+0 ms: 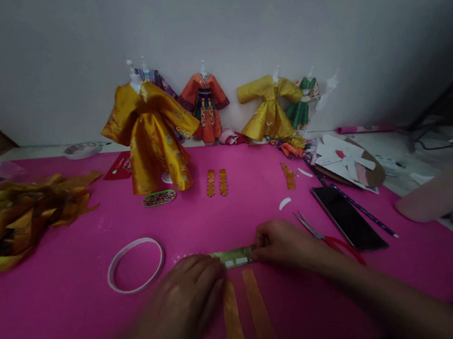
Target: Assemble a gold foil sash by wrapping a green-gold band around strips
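Between my hands lies a short green strip (232, 257), apparently fabric, with small white patches on it. My right hand (283, 245) pinches its right end, fingers curled. Over the left end, my left hand (190, 294) is closed with its fingers together, and the fingertips hide that end. Two long orange-gold strips (261, 311) lie just below the green one, running toward me. To the left of my left hand is a white ring (114, 265), perhaps a roll of tape. Scissors (313, 231) with red handles lie beyond my right forearm.
Doll-size robes, including a gold robe (151, 138) and a yellow robe (271, 109), stand along the wall. Gold fabric scraps (21, 227) are heaped at left. A phone (348, 217), a dark pencil (369, 213) and white paper pieces (339, 153) lie at right on the pink mat (186, 225).
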`<state>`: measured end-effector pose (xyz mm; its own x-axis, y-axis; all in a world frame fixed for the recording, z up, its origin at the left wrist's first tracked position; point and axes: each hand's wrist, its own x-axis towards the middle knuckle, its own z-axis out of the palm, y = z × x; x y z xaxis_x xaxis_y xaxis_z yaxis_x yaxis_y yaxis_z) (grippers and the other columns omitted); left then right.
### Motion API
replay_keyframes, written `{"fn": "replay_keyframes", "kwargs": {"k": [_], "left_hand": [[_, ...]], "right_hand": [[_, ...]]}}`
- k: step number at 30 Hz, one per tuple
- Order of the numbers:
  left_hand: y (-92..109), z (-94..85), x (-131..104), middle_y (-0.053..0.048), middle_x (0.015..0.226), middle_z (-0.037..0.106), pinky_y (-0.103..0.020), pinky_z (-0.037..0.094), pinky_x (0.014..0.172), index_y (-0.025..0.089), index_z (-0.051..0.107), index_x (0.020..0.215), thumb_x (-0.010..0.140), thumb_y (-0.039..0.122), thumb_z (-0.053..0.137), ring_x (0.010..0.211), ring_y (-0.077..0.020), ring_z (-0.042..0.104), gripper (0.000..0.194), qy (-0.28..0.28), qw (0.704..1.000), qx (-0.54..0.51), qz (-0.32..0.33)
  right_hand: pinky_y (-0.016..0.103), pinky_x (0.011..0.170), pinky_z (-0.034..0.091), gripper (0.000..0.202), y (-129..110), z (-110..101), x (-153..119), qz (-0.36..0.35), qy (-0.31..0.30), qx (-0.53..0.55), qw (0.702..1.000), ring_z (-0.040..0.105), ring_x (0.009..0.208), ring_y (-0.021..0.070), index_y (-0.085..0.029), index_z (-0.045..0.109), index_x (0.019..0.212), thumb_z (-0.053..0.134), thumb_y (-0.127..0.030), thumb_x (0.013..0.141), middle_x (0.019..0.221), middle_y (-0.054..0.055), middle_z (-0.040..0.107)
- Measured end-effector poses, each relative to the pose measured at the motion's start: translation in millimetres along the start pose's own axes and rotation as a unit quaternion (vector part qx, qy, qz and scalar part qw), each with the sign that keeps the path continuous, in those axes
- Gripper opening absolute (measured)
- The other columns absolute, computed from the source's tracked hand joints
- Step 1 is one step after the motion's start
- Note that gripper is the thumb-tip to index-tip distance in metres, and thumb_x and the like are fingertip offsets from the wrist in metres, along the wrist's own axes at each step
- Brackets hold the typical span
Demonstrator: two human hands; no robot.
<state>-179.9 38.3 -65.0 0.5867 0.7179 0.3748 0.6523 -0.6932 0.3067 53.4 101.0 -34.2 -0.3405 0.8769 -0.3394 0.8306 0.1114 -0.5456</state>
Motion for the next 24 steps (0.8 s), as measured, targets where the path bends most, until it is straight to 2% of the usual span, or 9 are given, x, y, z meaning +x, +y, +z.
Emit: {"fn": "replay_keyframes", "kwargs": {"k": [4,8,13,16,20,24], "left_hand": [[-1.1,-2.8,1.6,-0.005,0.092,0.072,-0.039,0.059,0.071,0.021,0.06,0.105,0.095,0.017,0.043,0.082,-0.0213,0.069,0.02,0.0,0.999,-0.034,-0.031],[-6.4,-1.2,1.1,-0.004,0.089,0.07,-0.035,0.056,0.069,0.021,0.059,0.102,0.096,0.018,0.04,0.079,-0.019,0.067,0.019,0.03,0.995,-0.071,-0.063],[-9.4,-2.3,3.5,-0.003,0.08,0.065,-0.033,0.053,0.062,0.021,0.057,0.093,0.095,0.018,0.038,0.07,-0.0178,0.063,0.02,0.042,0.992,-0.08,-0.084],[-7.6,-5.2,5.1,-0.003,0.08,0.064,-0.035,0.053,0.062,0.021,0.057,0.093,0.095,0.019,0.038,0.07,-0.0191,0.062,0.019,0.038,0.992,-0.081,-0.085],[-6.1,-7.2,5.2,-0.005,0.082,0.065,-0.038,0.053,0.064,0.022,0.058,0.096,0.094,0.017,0.039,0.073,-0.0211,0.061,0.021,0.034,0.993,-0.088,-0.075],[-6.6,-5.1,3.0,-0.006,0.088,0.066,-0.04,0.053,0.068,0.022,0.059,0.1,0.094,0.016,0.04,0.079,-0.022,0.061,0.021,0.019,0.992,-0.113,-0.054]], "right_hand": [[0.022,0.046,0.03,0.012,1.0,0.8,0.2,0.0,0.0,0.005,1.0,0.052,0.057,0.0107,-0.017,0.066,0.073,0.068,-0.028,0.072,0.066,-0.001,0.064],[0.021,0.045,0.029,0.017,3.4,1.6,0.2,0.014,-0.002,0.024,1.0,0.05,0.056,0.0106,-0.016,0.066,0.075,0.066,-0.034,0.074,0.064,-0.001,0.062],[0.02,0.047,0.031,0.013,4.0,1.1,-0.5,-0.008,0.003,0.039,0.999,0.049,0.056,0.0097,-0.015,0.067,0.076,0.066,-0.028,0.075,0.064,-0.001,0.061],[0.022,0.049,0.031,0.013,4.8,-0.2,-2.7,-0.022,0.031,0.019,0.999,0.051,0.057,0.0106,-0.015,0.068,0.077,0.063,-0.027,0.078,0.065,0.0,0.064],[0.024,0.057,0.035,0.017,7.9,0.9,-13.1,-0.08,0.069,-0.025,0.994,0.058,0.064,0.0129,-0.018,0.07,0.084,0.054,-0.022,0.086,0.074,0.002,0.069],[0.026,0.064,0.035,0.029,10.8,10.8,-29.8,-0.159,0.095,-0.116,0.976,0.061,0.078,0.0163,-0.024,0.071,0.099,0.047,-0.012,0.087,0.088,0.003,0.068]]}}
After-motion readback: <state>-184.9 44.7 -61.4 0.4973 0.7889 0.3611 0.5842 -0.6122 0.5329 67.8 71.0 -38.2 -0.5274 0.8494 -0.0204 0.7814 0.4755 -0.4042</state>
